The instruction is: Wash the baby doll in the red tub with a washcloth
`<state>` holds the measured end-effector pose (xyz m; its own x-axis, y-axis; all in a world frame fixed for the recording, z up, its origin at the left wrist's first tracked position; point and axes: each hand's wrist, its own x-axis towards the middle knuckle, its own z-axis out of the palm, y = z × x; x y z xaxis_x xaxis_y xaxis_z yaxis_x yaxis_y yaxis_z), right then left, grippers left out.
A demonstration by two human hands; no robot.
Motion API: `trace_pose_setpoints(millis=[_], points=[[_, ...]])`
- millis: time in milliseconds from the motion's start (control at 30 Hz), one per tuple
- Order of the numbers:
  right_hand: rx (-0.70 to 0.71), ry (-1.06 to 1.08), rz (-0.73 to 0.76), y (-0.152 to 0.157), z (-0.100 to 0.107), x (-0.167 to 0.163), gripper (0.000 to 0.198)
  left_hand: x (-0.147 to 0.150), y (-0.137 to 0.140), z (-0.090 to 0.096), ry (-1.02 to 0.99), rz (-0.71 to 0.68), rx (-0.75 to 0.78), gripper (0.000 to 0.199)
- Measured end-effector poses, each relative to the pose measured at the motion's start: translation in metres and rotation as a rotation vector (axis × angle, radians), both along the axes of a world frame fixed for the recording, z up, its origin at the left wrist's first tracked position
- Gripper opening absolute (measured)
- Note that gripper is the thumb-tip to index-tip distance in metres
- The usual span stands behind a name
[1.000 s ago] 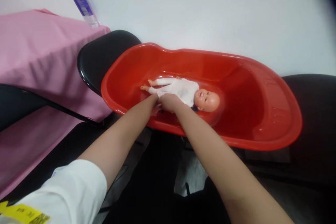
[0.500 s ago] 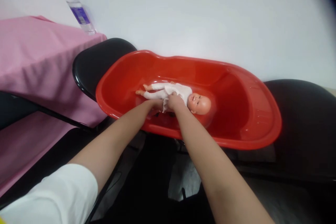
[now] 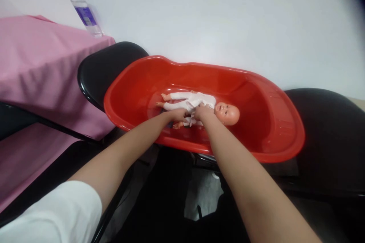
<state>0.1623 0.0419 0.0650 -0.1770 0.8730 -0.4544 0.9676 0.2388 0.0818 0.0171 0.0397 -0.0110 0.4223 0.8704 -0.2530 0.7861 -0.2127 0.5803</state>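
A baby doll (image 3: 227, 114) in white clothes lies on its back in a red baby bathtub (image 3: 288, 129), head to the right and bare feet to the left. My left hand (image 3: 179, 115) is closed at the near side of the doll's waist, pinching the white doll clothes (image 3: 207, 100). Close beside it, my right hand (image 3: 203, 112) has its fingers closed on the same garment over the belly. My hands hide part of the doll's near side; one small doll hand shows below my left hand.
The tub spans two black chairs, the left seat (image 3: 114, 60) and the right seat (image 3: 322, 129), against a white wall. At the left stands a table with a pink cloth (image 3: 51, 57). A clear bottle with a purple label (image 3: 85, 15) stands at its corner.
The doll has shifted to the right in the tub, and both my hands have moved right with it. The doll's near hand now shows below my left hand.
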Motion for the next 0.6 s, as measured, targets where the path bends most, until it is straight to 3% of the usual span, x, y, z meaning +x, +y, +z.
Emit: trace_pose_setpoints(millis=[133, 233, 400, 500, 600], points=[[0.028, 0.030, 0.063, 0.010, -0.007, 0.018, 0.054, -0.006, 0.003, 0.006, 0.088, 0.234, 0.257, 0.038], [0.068, 0.144, 0.085, 0.016, -0.013, 0.026, 0.041, -0.017, 0.003, 0.001, 0.204, 0.389, 0.451, 0.045], [0.200, 0.453, 0.048, 0.026, -0.011, 0.019, 0.029, -0.034, 0.004, -0.016, 0.400, 0.267, 0.343, 0.072], [0.318, 0.804, 0.082, 0.023, -0.007, 0.004, 0.033, -0.034, 0.005, -0.015, 0.467, 0.249, 0.328, 0.058], [0.273, 1.125, 0.096, 0.013, 0.001, -0.014, 0.038, -0.028, 0.006, -0.009, 0.475, 0.281, 0.291, 0.051]])
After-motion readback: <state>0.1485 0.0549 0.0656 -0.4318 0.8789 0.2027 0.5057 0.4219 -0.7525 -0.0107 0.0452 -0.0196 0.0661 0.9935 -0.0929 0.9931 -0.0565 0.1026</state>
